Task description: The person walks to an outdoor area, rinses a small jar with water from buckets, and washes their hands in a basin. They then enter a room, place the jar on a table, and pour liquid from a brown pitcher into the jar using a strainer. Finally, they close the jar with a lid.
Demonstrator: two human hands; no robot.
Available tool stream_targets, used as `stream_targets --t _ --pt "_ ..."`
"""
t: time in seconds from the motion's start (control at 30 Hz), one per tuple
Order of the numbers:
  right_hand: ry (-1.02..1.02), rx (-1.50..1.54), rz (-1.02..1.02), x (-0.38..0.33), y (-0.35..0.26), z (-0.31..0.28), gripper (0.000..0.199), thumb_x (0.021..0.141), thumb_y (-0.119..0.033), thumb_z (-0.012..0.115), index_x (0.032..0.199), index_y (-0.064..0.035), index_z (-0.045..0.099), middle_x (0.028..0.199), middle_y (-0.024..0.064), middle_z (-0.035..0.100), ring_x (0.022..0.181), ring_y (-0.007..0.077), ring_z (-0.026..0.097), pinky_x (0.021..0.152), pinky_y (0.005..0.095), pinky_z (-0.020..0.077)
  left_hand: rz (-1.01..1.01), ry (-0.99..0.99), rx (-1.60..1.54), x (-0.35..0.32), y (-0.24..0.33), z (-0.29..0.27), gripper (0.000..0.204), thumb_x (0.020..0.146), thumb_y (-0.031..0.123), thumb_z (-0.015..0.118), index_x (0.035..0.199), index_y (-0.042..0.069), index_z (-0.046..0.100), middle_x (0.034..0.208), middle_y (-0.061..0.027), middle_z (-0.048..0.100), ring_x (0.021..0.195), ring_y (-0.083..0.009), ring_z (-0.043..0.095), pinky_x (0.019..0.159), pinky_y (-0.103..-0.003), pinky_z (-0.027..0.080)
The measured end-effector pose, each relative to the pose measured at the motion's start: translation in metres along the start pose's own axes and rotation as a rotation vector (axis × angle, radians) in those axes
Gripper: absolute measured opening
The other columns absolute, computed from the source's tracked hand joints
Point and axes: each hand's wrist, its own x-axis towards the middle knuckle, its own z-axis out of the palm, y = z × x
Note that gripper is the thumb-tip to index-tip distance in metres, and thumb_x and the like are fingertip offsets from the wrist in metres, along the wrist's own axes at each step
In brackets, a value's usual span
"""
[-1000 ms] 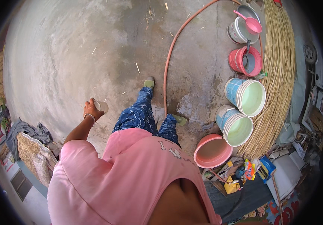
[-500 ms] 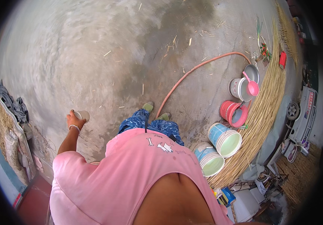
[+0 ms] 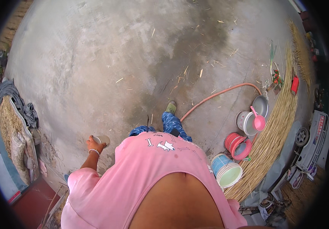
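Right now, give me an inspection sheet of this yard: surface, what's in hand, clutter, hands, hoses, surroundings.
Surface: grey concrete floor, damp dark patch toward the middle, straw bits scattered.
In hand: small pale cup, held low at the person's left side.
Clutter: blue tub stack, red tubs, metal pot with pink scoop, metal bowl.
Hands: left hand has its fingers on the cup; right hand not in view.
Hoses: orange hose curves from the foot toward the pots.
Surroundings: reed bundle along the right, cloth pile at left.
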Motion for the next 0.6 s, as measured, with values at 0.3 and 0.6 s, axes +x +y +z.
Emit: stream_targets --t 0.3,0.6 --pt "-0.033 0.003 -0.298 0.148 -0.356 -0.152 0.035 0.084 -0.024 0.064 0.109 0.0005 0.061 0.094 0.0121 0.068 0.088 0.0208 0.064 0.081 0.0317 0.0495 -0.011 0.042 -0.856 0.045 0.159 -0.045 0.089 0.062 0.027 0.083 0.133 0.009 0.034 0.119 -0.0181 0.049 0.103 -0.0297 0.056 0.083 -0.039 0.049" --pt "-0.197 -0.651 -1.522 0.066 -0.884 -0.104 0.087 0.069 -0.034 0.079 0.141 -0.0133 0.036 0.139 0.0163 0.044 0.131 0.034 0.039 0.108 0.0438 0.0318 0.204 -0.339 -1.361 0.101 0.367 -0.163 0.082 0.069 0.029 0.08 0.133 0.007 0.033 0.12 -0.0125 0.049 0.101 -0.0222 0.056 0.073 -0.036 0.052"
